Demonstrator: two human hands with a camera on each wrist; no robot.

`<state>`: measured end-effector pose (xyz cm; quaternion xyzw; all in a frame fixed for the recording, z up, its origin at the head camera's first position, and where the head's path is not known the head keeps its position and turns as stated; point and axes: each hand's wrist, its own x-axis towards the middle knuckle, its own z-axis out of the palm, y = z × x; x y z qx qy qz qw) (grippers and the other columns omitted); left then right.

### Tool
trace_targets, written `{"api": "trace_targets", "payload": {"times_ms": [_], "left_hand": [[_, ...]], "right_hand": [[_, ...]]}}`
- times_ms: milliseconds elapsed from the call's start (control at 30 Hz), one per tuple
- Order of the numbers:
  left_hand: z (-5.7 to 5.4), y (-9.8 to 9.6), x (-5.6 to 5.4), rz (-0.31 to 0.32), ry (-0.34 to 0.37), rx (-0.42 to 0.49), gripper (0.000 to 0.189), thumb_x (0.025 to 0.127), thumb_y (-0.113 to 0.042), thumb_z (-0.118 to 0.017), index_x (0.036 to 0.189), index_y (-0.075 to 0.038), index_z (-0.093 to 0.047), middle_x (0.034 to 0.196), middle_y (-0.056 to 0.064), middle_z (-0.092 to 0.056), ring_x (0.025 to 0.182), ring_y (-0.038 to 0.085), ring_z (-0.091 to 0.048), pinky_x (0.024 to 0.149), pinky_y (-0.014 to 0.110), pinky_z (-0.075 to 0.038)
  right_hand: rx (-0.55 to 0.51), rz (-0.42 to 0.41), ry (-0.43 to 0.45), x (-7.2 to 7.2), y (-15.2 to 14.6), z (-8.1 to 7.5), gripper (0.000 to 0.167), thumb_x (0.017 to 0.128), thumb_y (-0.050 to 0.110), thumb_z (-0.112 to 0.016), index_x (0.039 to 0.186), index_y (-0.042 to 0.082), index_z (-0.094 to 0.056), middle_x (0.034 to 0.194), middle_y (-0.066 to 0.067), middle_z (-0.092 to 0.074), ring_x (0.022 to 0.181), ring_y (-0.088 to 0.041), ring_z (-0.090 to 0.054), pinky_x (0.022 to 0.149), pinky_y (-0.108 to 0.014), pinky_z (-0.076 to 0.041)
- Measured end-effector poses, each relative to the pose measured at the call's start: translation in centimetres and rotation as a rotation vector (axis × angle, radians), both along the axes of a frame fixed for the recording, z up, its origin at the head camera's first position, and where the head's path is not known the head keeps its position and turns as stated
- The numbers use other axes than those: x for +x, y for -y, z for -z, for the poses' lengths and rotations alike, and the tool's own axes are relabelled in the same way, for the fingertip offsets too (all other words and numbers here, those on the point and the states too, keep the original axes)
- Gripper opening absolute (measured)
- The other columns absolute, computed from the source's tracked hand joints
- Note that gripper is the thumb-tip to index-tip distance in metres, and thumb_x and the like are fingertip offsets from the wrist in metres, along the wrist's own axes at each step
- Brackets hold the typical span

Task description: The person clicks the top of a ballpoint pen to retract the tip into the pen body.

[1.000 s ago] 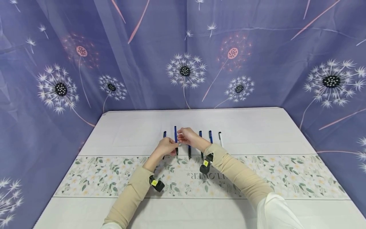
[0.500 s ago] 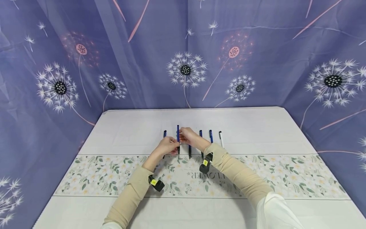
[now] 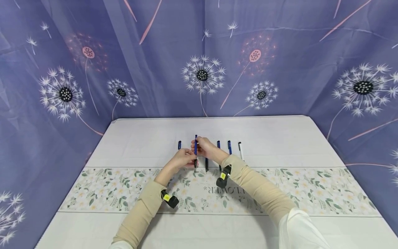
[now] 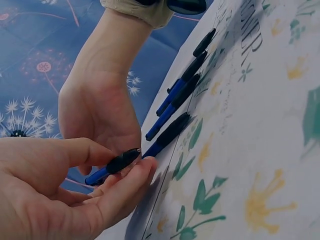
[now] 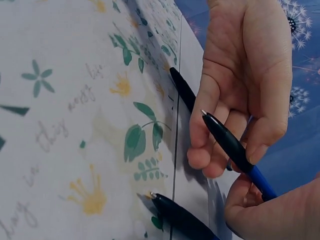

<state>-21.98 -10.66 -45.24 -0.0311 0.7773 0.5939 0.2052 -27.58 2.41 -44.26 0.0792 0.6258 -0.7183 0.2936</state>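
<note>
A blue ballpoint pen with a black grip is held over the table, point toward the person. My left hand pinches it near its black grip, seen in the left wrist view with the thumb on one side and fingers on the other. My right hand closes thumb and fingers round its blue upper end. In the right wrist view the bare metal point shows at the end of the black grip, and the pen's blue end runs in between the right thumb and fingers.
More pens lie in a row: a blue one at the left, another partly under the right hand, two blue ones further right, and a white one last. A floral band crosses the white tablecloth.
The left hand has carried the pen slightly to the right, into the right hand's fingers. The right hand has stayed nearly in place, its thumb and fingers now around the pen's upper end.
</note>
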Motion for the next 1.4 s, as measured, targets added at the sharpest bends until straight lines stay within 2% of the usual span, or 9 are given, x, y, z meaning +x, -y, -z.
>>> {"api": "trace_targets", "payload": {"times_ms": [133,267,500,600,833,1067,1400], "left_hand": [[-0.1,0.0,0.0,0.014,0.007,0.052,0.013,0.097,-0.007,-0.052,0.104,0.004,-0.054,0.090,0.014,-0.068,0.073,0.013,-0.067,0.069,0.025,-0.060],[-0.3,0.1,0.0,0.034,0.023,0.109,0.013,0.098,-0.006,-0.050,0.105,0.004,-0.052,0.089,0.014,-0.070,0.075,0.013,-0.070,0.071,0.025,-0.060],[-0.3,0.1,-0.1,0.060,0.050,0.178,0.026,0.098,-0.006,-0.047,0.116,0.012,-0.052,0.080,0.004,-0.068,0.072,0.011,-0.068,0.068,0.019,-0.058],[-0.4,0.1,-0.1,0.077,0.044,0.180,0.030,0.098,-0.008,-0.048,0.117,0.014,-0.054,0.077,0.000,-0.067,0.070,0.008,-0.067,0.065,0.017,-0.057],[0.0,0.2,-0.2,0.093,0.069,0.208,0.031,0.099,-0.009,-0.050,0.117,0.015,-0.056,0.076,-0.002,-0.067,0.072,0.008,-0.067,0.067,0.019,-0.057],[-0.2,0.1,0.0,0.089,0.080,0.223,0.031,0.098,-0.007,-0.051,0.118,0.016,-0.055,0.078,0.000,-0.069,0.074,0.010,-0.068,0.073,0.023,-0.059],[-0.4,0.1,0.1,0.109,0.092,0.232,0.028,0.098,-0.006,-0.051,0.117,0.014,-0.055,0.079,0.000,-0.071,0.077,0.012,-0.069,0.078,0.029,-0.060]], "right_hand": [[-0.040,0.020,0.001,-0.1,0.1,-0.1,0.037,0.106,0.019,-0.026,0.116,-0.006,-0.050,0.075,-0.002,-0.056,0.065,-0.012,-0.055,0.060,-0.019,-0.050],[-0.073,0.031,-0.004,-0.2,0.1,-0.1,0.038,0.106,0.019,-0.025,0.119,-0.008,-0.049,0.074,-0.002,-0.056,0.063,-0.010,-0.056,0.061,-0.017,-0.052],[-0.134,0.058,0.028,-0.3,0.2,-0.4,0.041,0.107,0.021,-0.025,0.127,-0.009,-0.045,0.078,-0.003,-0.056,0.067,-0.011,-0.057,0.062,-0.017,-0.052],[-0.154,0.049,0.040,-0.4,0.2,-0.5,0.040,0.107,0.023,-0.024,0.120,-0.006,-0.047,0.077,-0.002,-0.055,0.066,-0.011,-0.055,0.061,-0.017,-0.051],[-0.197,0.046,0.087,-0.4,0.3,-0.5,0.036,0.107,0.026,-0.022,0.090,0.006,-0.048,0.072,-0.001,-0.050,0.059,-0.011,-0.046,0.056,-0.018,-0.042],[-0.219,0.040,0.122,-0.4,0.6,-0.9,0.039,0.106,0.028,-0.021,0.085,0.007,-0.047,0.066,0.001,-0.045,0.055,-0.010,-0.037,0.053,-0.018,-0.033],[-0.238,0.020,0.177,-0.6,0.5,-1.1,0.045,0.107,0.038,-0.021,0.081,0.010,-0.045,0.064,0.003,-0.043,0.055,-0.009,-0.036,0.053,-0.017,-0.030]]}}
